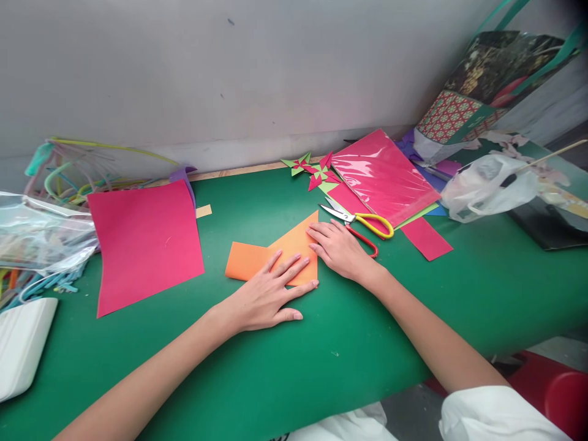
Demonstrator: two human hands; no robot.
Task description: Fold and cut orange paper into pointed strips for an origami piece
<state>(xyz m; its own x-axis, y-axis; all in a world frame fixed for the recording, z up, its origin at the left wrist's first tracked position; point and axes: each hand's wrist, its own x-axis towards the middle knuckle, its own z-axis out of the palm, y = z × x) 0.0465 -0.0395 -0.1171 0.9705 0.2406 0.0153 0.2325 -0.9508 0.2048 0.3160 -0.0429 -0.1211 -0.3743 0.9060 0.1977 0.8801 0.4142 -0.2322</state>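
A folded sheet of orange paper (250, 258) lies on the green table (294, 367), one corner pointing up and away at the right. My left hand (271, 293) rests flat on it, fingers spread, with the thumb on the table below the paper's lower edge. At the paper's right edge, my right hand (337, 248) lays its fingertips on the orange surface, the fingers slightly bent and a little apart. Just beyond my right hand are scissors (374, 225) with one yellow and one red handle, blades partly apart.
Red paper (147, 245) lies at left, near a white device (22, 349), pipe cleaners and plastic bags. Folded paper stars (316, 171), a plastic-wrapped pink pack (386, 177) and a red strip (427, 239) are at back right. A patterned bag (463, 116) stands behind.
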